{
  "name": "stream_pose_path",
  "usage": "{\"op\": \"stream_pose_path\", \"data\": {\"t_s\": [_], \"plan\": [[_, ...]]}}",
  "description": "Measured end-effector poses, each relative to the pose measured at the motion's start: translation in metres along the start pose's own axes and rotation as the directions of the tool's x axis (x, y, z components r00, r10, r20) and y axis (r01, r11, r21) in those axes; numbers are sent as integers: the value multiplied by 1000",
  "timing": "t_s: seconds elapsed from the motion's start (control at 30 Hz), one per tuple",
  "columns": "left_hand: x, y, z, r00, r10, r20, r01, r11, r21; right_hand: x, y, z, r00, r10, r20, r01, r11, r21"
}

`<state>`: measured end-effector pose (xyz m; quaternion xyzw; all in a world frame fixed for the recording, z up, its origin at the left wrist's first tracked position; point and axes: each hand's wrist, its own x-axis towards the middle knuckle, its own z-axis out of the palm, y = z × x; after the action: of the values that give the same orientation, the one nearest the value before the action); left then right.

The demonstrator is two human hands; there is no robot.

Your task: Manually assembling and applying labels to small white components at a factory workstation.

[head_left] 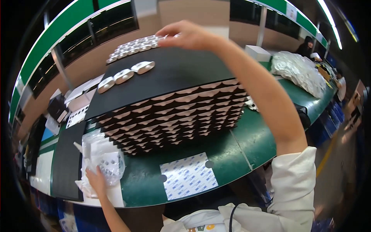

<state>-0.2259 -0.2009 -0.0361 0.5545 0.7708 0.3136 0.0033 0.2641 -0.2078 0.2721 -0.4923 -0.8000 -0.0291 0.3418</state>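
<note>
A tall stack of black sheets (174,73) with layers of small white moulded parts between them stands on the green table (247,139). Rows of white parts (133,46) lie at the far end of the top sheet, and three more (123,75) sit nearer its left edge. My right hand (185,34) reaches over the stack to the far rows, its fingertips on a white part there. My left hand (96,179) rests low at the left in a clear plastic bag (104,162) of white parts.
A white sheet with blue marks (189,176) lies near the table's front edge. A black mat (67,162) lies at the left. A heap of white parts (299,71) lies at the right, where another person (307,46) works. White boxes (257,52) stand beyond.
</note>
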Motion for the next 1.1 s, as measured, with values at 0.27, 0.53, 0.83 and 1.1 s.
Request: {"op": "stream_pose_path", "data": {"t_s": [0.27,0.53,0.83,1.1], "plan": [[39,-14,47,988,114,-104,-152,840,-521,-217,196,-116,755,577,-313,-656,652,-380],[21,14,14,924,231,-306,-368,756,-541,-368,301,-30,320,882,-346,-911,186,-369],[3,-225,19,939,211,-271,-299,891,-341,-355,287,-9,336,894,-298,-926,256,-276],[-111,-42,-29,837,347,-424,-416,906,-80,-348,234,23,413,879,-238,-903,361,-231]]}}
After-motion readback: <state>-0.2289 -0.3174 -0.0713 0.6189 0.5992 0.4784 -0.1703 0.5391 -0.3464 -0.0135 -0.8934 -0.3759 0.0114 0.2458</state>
